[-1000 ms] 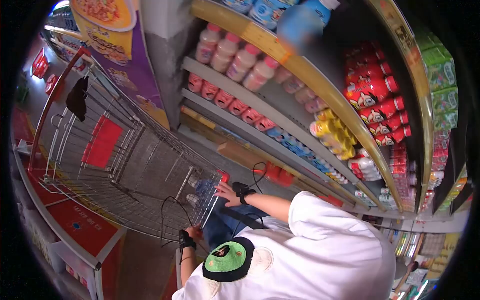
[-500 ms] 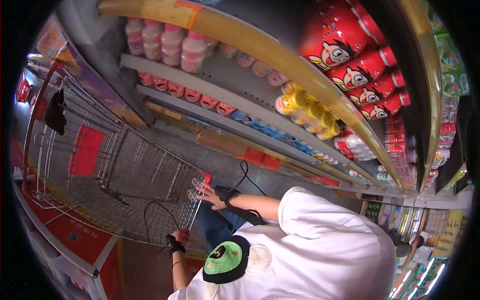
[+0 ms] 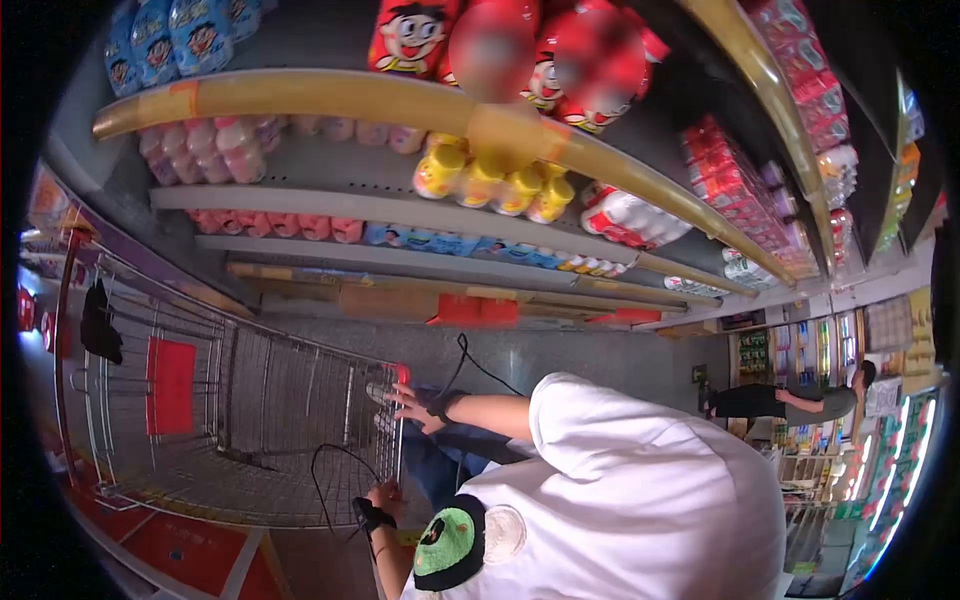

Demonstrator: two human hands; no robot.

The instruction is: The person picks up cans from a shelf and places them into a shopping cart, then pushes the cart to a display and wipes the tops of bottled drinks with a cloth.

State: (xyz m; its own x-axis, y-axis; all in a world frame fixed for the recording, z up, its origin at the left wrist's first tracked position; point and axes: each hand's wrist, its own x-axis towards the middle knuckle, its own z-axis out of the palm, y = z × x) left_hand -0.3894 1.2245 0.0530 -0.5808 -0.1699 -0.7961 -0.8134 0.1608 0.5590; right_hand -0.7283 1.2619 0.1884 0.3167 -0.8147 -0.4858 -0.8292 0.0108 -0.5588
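The shopping cart (image 3: 290, 345), a wire basket with a red panel (image 3: 170, 385) and a red-framed far end, fills the left of the view. My right hand (image 3: 412, 408) is on its near rim beside the red corner, fingers over the bar. Lower down, my left hand (image 3: 384, 497) grips the same rim, its fingers partly hidden. Each wrist wears a black band with a dark cable looping from it. Through and beside the wire, blue jeans (image 3: 430, 462) and part of a shoe show.
Shelves along the top hold yellow bottles (image 3: 440, 170), pink bottles (image 3: 235, 150), blue bottles (image 3: 200, 40) and red packs (image 3: 410, 38). Grey floor (image 3: 570, 355) lies between shelf and cart. A person (image 3: 790, 402) stands at the far right near more shelving. Red panels (image 3: 190, 550) border the lower left.
The view has turned, so the shelf goods sit further left and blue bottles appear at top left. A standing person has come into view at right. Both hands stay on the cart rim.
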